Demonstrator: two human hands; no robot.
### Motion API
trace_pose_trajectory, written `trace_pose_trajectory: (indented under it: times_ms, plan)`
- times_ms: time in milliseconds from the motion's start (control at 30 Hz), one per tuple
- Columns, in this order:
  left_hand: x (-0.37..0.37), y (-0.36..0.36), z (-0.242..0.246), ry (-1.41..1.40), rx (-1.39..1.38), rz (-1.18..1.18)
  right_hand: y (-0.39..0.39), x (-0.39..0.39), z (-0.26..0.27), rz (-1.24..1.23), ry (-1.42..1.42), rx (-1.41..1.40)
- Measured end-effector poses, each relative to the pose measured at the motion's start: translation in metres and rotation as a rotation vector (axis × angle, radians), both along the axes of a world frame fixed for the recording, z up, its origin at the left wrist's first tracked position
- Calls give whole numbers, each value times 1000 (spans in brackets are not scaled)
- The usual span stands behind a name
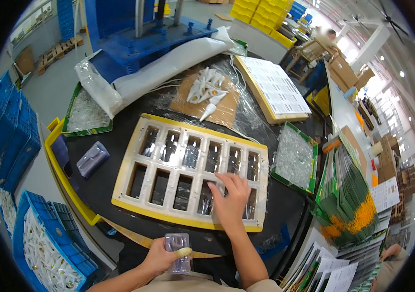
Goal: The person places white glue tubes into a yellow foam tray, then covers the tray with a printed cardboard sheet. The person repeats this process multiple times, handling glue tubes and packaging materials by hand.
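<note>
My left hand [162, 255] holds a stack of clear plastic blister shells [178, 252] near my body; a pale wrap is around one finger. My right hand [231, 199] reaches over the lower row of a white-topped tray with yellow sides [156, 215], thumb and fingers apart at a slot right of the middle. Clear shells sit in the upper slots, such as one blister shell [192, 152], and in some lower right slots; the lower left slots show dark bottoms. Whether my right fingertips touch a shell, I cannot tell.
Beyond the tray, white pointed parts [207, 91] lie on cardboard. Shells [92, 159] rest at left. Green boxes of small clear pieces [295, 157] flank the tray. Printed cards [273, 84] top a yellow-sided block at right. A blue press [149, 40] stands behind; a blue crate [46, 248] is lower left.
</note>
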State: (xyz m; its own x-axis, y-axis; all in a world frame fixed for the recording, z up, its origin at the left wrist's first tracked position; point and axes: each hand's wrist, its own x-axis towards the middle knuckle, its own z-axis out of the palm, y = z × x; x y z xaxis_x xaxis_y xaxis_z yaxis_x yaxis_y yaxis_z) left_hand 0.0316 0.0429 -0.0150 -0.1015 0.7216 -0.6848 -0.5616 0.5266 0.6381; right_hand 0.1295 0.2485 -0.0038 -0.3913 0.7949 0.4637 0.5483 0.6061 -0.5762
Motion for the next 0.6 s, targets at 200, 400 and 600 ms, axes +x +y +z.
trace_pose_trajectory:
  times_ms: [200,400,600]
  plan:
    - [-7,-5,-13,82,157,78,-70,8,20,468,-132,-268]
    - [-15,-29,-12,-10,8,181,-10,-52,-11,66,-115,92]
    - [-28,-23,-14,56,81,204,-83,-32,23,594,-120,-265]
